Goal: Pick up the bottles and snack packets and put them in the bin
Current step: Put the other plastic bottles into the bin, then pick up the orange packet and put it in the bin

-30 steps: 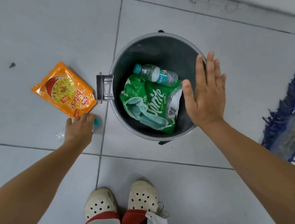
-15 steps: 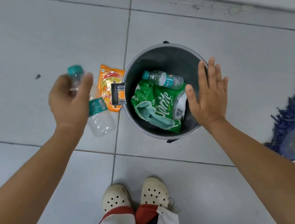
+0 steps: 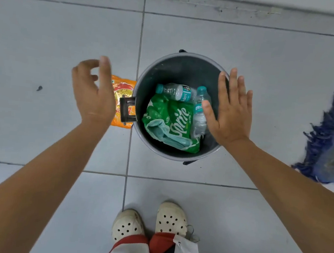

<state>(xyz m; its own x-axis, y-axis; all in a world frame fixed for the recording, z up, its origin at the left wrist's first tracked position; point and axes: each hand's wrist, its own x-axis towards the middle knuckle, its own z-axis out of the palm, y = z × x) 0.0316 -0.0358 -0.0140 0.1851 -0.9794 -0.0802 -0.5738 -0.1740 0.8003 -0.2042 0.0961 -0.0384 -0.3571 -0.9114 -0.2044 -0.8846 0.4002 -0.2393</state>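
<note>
The round grey bin (image 3: pixel 146 78) stands on the tiled floor. Inside it lie a green Sprite wrapper (image 3: pixel 172 120), a clear water bottle (image 3: pixel 175 92) with a teal cap lying across the back, and a second clear bottle (image 3: pixel 199 109) with a teal cap along the right side. An orange snack packet (image 3: pixel 123 89) lies on the floor against the bin's left side, partly hidden by my left hand (image 3: pixel 92 94). That hand hovers left of the bin, fingers curled apart, holding nothing. My right hand (image 3: pixel 229 113) is flat and spread over the bin's right rim.
A blue mop head (image 3: pixel 331 139) lies on the floor at the right edge. My two white clogs (image 3: pixel 150 223) stand just below the bin. The bin's dark handle bracket (image 3: pixel 127 109) sticks out to the left. A wall base runs along the top.
My left hand picked the bottle up off the floor and let it go; the bottle now lies in the bin on the right side. The left hand is empty.
</note>
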